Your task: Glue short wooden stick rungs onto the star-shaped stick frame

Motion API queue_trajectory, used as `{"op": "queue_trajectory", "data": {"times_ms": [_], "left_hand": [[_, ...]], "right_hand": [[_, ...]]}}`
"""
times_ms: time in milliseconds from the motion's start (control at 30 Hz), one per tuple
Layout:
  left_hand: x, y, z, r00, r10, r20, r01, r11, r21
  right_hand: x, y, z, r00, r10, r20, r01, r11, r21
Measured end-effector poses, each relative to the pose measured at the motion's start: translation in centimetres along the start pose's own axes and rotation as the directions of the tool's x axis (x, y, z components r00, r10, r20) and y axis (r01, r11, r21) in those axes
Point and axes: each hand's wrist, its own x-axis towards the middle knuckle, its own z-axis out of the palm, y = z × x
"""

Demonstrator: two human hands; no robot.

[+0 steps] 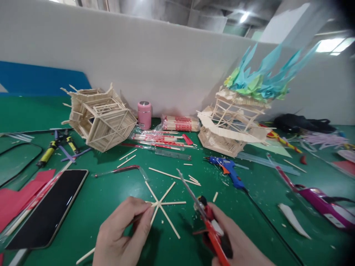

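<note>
On the green tabletop point(111, 195), the left hand point(122, 232) pinches one spoke of a star of thin wooden sticks point(161, 204), fingers closed on it. The right hand point(233, 240) is clamped on a red-handled cutter point(206, 218), blade raised just right of the star. A clean cut likely needs the star held flat and the blade square to the stick. Behind, clear plastic packets point(161, 139) hold red-wrapped chopsticks; a pink lidded can point(144, 115) stands closed, contents hidden.

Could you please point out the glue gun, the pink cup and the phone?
Glue gun point(229, 170): head view, blue body.
Pink cup point(144, 115): head view, side wall.
Phone point(52, 207): head view, dark screen.
</note>
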Motion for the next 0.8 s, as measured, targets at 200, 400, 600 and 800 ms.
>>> {"op": "queue_trajectory", "data": {"times_ms": [200, 400, 600, 800], "left_hand": [[0.8, 0.1, -0.8, 0.995, -0.039, -0.092, 0.041, 0.999, 0.020], [1.4, 0.4, -0.2, 0.994, -0.003, -0.111, 0.002, 1.000, -0.004], [1.8, 0.1, 0.4, 0.992, 0.078, -0.094, -0.074, 0.996, 0.040], [1.7, -0.5, 0.4, 0.993, 0.112, -0.034, -0.108, 0.989, 0.097]], "right_hand": [[-0.4, 0.4, 3.2, 0.995, 0.042, 0.085, -0.052, 0.991, 0.125], [-0.5, 1.6, 6.9, 0.993, 0.111, 0.031, -0.115, 0.969, 0.217], [-0.4, 2.2, 6.6, 0.997, 0.039, -0.065, -0.035, 0.998, 0.054], [-0.3, 0.9, 5.8, 0.998, 0.018, -0.063, -0.017, 1.000, 0.023]]}}
